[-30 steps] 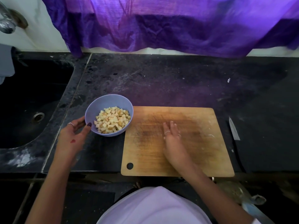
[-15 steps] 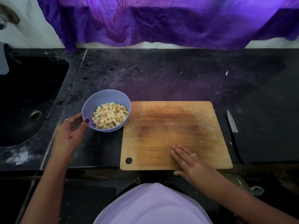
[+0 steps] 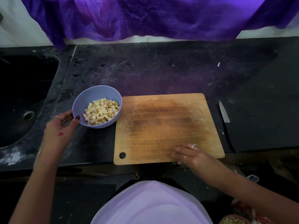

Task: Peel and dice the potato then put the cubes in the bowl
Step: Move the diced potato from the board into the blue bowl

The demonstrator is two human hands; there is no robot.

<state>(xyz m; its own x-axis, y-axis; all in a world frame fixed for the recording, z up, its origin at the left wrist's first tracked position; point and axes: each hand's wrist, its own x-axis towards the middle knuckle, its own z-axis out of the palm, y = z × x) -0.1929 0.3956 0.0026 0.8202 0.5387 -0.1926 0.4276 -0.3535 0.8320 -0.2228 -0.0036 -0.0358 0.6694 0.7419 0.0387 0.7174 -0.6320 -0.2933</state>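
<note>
A lilac bowl (image 3: 90, 98) holding a heap of pale potato cubes (image 3: 101, 111) sits on the black counter, touching the left edge of the wooden cutting board (image 3: 161, 126). My left hand (image 3: 62, 128) grips the bowl's near-left rim, thumb on the rim and fingers round the outside. My right hand (image 3: 191, 155) rests with straight fingers on the board's near edge, at its right part. Nothing lies on the board but faint scraps. A knife (image 3: 224, 111) lies on the counter just right of the board, blade pointing away.
A dark sink (image 3: 21, 101) lies to the left of the counter. A purple cloth (image 3: 145, 16) hangs along the back wall. The counter's front edge runs just below the board. A patterned container (image 3: 234, 219) shows at the bottom right.
My right hand has slid from the board's middle back to its near right edge. My left hand has closed in from beside the bowl onto its rim.
</note>
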